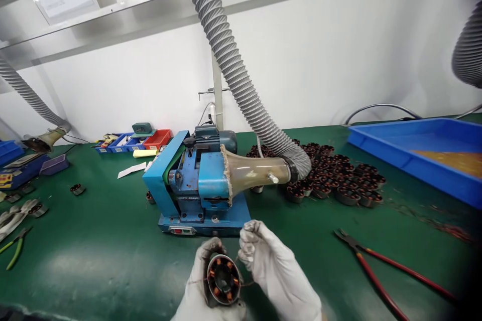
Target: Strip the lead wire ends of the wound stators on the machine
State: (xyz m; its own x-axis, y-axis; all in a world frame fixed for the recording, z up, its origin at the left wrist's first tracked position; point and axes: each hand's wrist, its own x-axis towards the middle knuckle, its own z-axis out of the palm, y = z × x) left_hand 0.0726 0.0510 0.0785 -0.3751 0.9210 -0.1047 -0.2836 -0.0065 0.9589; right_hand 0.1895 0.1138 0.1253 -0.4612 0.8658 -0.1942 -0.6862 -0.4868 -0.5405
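My left hand (201, 281), in a white glove, is closed around a round motor stator (223, 279) with copper windings, held near the front edge of the green bench. My right hand (267, 261), also gloved, is just right of it with fingers pinched on a thin copper wire (246, 283) that comes off the stator. Directly behind both hands stands a blue bench machine (196, 180) with a clear funnel (252, 173) fitted to a grey ribbed hose (229, 55).
A pile of several wound stators (335, 175) lies right of the machine. Red-handled pliers (380, 266) lie at the front right. A blue tray (414, 153) stands at the far right. Small parts bins (130, 141), green-handled pliers (15, 248) and gloves (13, 215) are at the left.
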